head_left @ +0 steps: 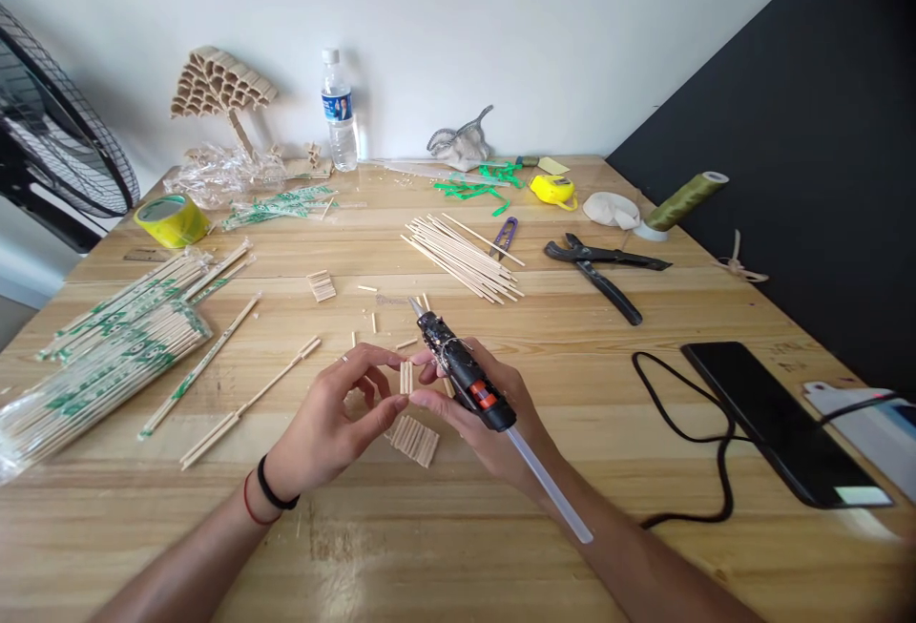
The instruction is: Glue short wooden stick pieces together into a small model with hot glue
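Over the table (444, 547), two hands meet: the left hand (340, 418) and the right hand (476, 437) both pinch one small block (406, 377) of short sticks, two side by side as far as I can see. One glue gun (465, 375) lies across the right hand, nozzle pointing away, one glue stick (551, 487) trailing from its back; how the palm grips it I can't tell. I count two slatted panels: a near one (413, 442) under the hands, and a far one (322, 285) off to the left. Beyond is one heap (462, 260) of long sticks, too many to count, with one pair of snips (508, 234) at its edge. To its right lies one pair of pliers (608, 256); behind, one tape measure (553, 191). One bottle (339, 117) stands upright by the wall, and one phone (780, 423) lies flat at the right.
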The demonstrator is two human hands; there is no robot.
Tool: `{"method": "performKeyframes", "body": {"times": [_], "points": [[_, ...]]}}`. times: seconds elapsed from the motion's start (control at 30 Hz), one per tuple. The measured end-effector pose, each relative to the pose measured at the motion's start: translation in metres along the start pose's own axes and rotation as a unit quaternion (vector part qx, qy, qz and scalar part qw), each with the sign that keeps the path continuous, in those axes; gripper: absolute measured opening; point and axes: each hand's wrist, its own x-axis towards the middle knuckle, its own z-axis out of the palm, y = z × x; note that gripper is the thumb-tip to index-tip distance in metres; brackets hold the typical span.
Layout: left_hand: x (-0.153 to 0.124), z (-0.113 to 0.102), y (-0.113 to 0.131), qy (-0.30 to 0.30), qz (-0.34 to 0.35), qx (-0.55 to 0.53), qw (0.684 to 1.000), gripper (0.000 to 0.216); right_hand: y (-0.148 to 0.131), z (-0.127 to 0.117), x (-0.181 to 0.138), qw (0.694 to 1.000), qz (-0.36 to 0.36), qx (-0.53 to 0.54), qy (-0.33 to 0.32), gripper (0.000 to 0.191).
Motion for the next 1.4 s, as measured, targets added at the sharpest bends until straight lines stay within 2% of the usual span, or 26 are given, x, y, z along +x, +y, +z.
{"method": "performKeyframes", "body": {"times": [0.2, 0.5, 0.63, 0.77, 0.87, 1.07, 1.23, 1.4], "points": [[0.000, -0.001, -0.001, 0.003, -0.012, 0.002, 1.000, 0.025, -0.005, -0.001, 0.000, 0.998, 0.041, 0.041, -0.025, 0.029], [-0.001, -0.002, 0.000, -0.010, -0.025, -0.019, 0.999, 0.028, -0.007, 0.000, 0.001, 0.996, 0.055, 0.061, -0.034, 0.029], [0.000, -0.004, -0.002, -0.018, -0.008, 0.026, 0.999, 0.026, -0.003, 0.000, 0.000, 0.997, 0.044, 0.041, -0.040, 0.029], [0.004, -0.007, -0.008, -0.008, 0.013, 0.100, 0.995, 0.022, 0.004, 0.000, 0.002, 0.998, 0.047, -0.024, -0.043, 0.027], [0.008, -0.010, -0.018, 0.007, 0.028, 0.171, 0.985, 0.022, 0.010, -0.002, 0.004, 0.996, 0.046, -0.072, -0.030, 0.027], [0.010, -0.013, -0.033, 0.004, 0.045, 0.292, 0.955, 0.023, 0.013, -0.006, 0.008, 0.996, 0.043, -0.081, -0.017, 0.020], [0.009, -0.011, -0.034, 0.015, 0.062, 0.304, 0.950, 0.030, 0.011, -0.006, 0.008, 0.994, 0.046, -0.099, -0.023, 0.018], [0.009, -0.007, -0.037, 0.017, 0.071, 0.299, 0.951, 0.022, 0.013, -0.006, 0.008, 0.995, 0.035, -0.089, -0.020, 0.013]]}}
